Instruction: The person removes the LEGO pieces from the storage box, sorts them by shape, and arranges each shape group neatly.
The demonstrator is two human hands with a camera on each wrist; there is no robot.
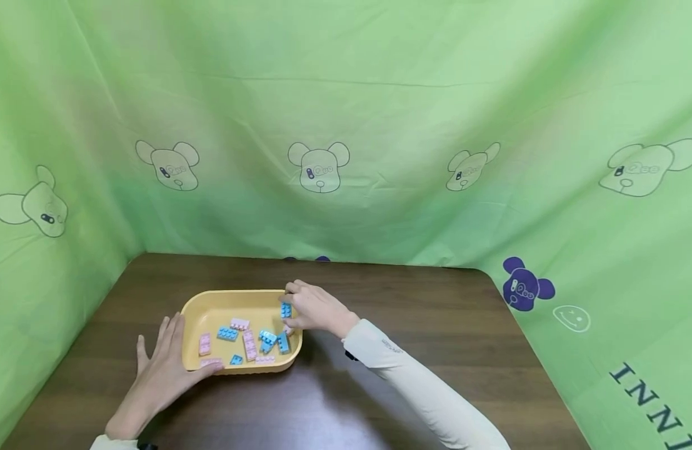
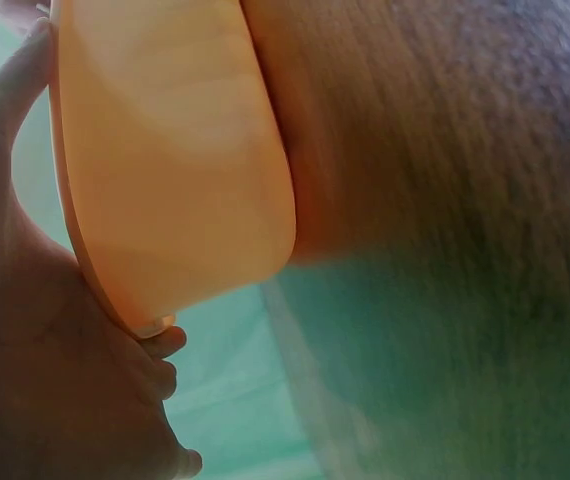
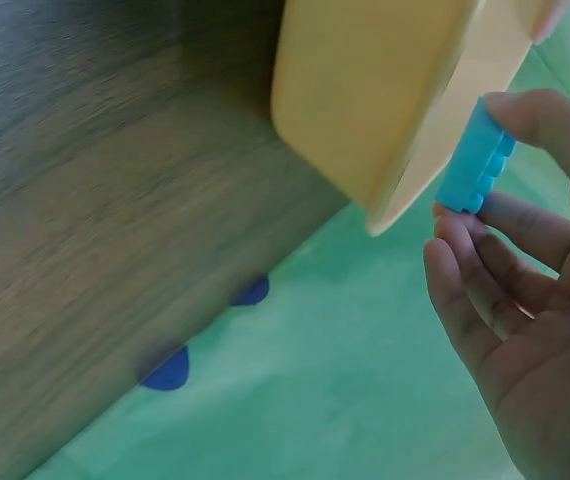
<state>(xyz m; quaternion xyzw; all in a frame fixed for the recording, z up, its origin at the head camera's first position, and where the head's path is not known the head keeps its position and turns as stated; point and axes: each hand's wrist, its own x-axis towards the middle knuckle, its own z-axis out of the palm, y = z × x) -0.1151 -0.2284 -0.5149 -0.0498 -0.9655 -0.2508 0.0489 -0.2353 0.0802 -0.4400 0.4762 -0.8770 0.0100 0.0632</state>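
Note:
A yellow tray [image 1: 241, 299] holds several pink and blue toy building bricks, among them a blue brick [image 1: 227, 334] and a long pink brick [image 1: 249, 345]. Over the tray's right end, my right hand [image 1: 314, 307] pinches another blue brick [image 3: 476, 158] between thumb and fingertips; its studs show in the right wrist view. My left hand [image 1: 164, 364] rests against the tray's left front corner, thumb along the front rim and the other fingers stretched out by the left side. From the left wrist, the tray's outer wall [image 2: 175, 160] fills much of the view and hides the bricks.
The tray stands on a dark wooden table [image 1: 413, 337], left of its middle. A green curtain [image 1: 379, 125] printed with bear heads hangs behind the table and along both sides.

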